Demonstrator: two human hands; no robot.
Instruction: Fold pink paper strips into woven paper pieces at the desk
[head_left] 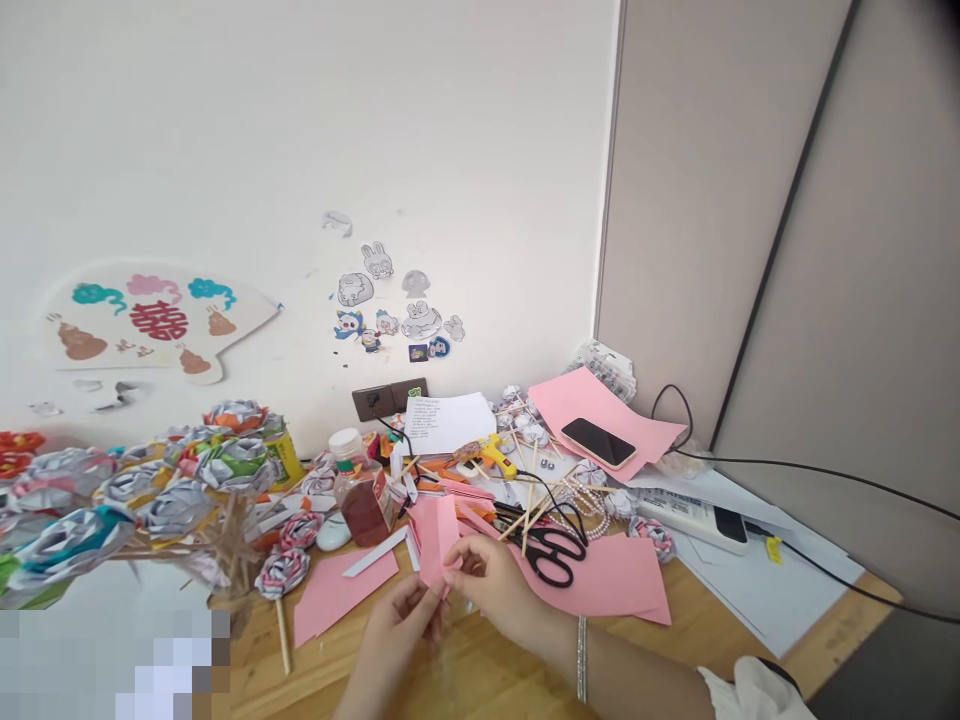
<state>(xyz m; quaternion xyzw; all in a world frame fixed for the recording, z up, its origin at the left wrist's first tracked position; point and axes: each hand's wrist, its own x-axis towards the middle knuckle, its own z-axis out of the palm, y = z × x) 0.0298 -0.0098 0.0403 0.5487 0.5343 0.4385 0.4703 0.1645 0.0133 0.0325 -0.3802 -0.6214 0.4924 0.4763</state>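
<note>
A folded pink paper stands between both hands near the front of the table. The left hand pinches its lower end, and the right hand grips the same end just beside it, fingertips closed. Just past the right wrist, black-handled scissors lie over pink sheets; more pink paper lies left of the hands. Directly behind, thin sticks, cables and a yellow glue gun crowd the surface, with a jar of reddish liquid to their left. Farther left, a heap of paper flowers fills the table. To the right, a phone rests on another pink sheet, and a white power strip sits near loose white paper.
</note>
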